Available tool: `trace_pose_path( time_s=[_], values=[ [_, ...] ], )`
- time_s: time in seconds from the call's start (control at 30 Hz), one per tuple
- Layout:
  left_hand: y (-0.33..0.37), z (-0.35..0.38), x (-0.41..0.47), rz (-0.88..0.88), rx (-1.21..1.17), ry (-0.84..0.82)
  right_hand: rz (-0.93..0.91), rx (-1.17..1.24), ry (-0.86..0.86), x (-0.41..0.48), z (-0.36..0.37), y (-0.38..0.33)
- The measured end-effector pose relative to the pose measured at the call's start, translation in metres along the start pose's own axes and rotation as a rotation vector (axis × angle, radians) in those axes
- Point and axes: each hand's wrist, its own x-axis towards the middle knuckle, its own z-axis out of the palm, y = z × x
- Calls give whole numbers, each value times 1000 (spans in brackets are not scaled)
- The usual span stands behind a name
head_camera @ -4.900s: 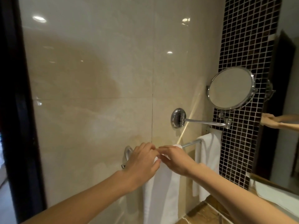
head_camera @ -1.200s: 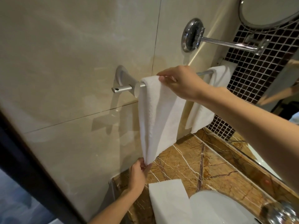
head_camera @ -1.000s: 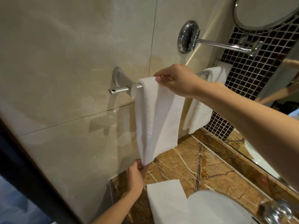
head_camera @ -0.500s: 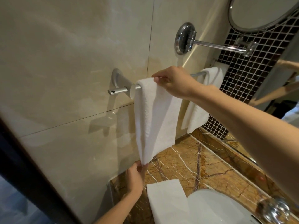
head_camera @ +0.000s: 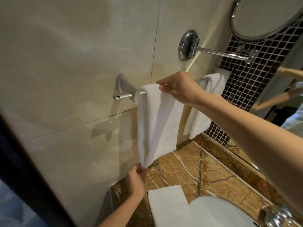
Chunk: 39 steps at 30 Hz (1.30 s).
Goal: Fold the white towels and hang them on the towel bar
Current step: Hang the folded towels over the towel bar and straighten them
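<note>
The folded white terry towel hangs over the round chrome towel bar. Right grip pinches its top at the bar, left grip its bottom corner below. An uneven downward tug could skew the fold or drag it off.

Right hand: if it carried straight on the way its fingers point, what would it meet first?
The right hand points left along the towel bar, pinching the hung towel on top. Beyond that fold, likely the bar's left bracket; depth is unclear.
</note>
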Motion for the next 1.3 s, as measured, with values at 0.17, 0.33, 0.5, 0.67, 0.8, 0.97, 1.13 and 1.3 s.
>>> trace_pose_path(
  time_s=[0.17, 0.33, 0.5, 0.67, 0.8, 0.97, 1.13, 1.3],
  values=[
    [2, 8, 2, 8, -90, 60, 48, 57, 20, 0, 0, 2],
    [-3, 9, 4, 62, 76, 63, 75, 60, -4, 1, -1, 2],
    [-5, 6, 5, 73, 315, 42, 83, 61, -25, 1, -4, 0],
    [2, 3, 5, 124, 358, 81, 94, 70, -36, 2, -5, 1],
    [-3, 0, 10, 152, 372, 76, 93, 66, -42, 1, -5, 0],
    [-6, 1, 14, 156, 368, 33, 91, 49, -34, 1, -5, 1],
    [-7, 7, 16, 207, 343, -24, 112, 48, -35, 1, -7, 5],
    [-5, 13, 14, 249, 304, -102, 126, 60, -27, 0, -6, 7]
  ],
)
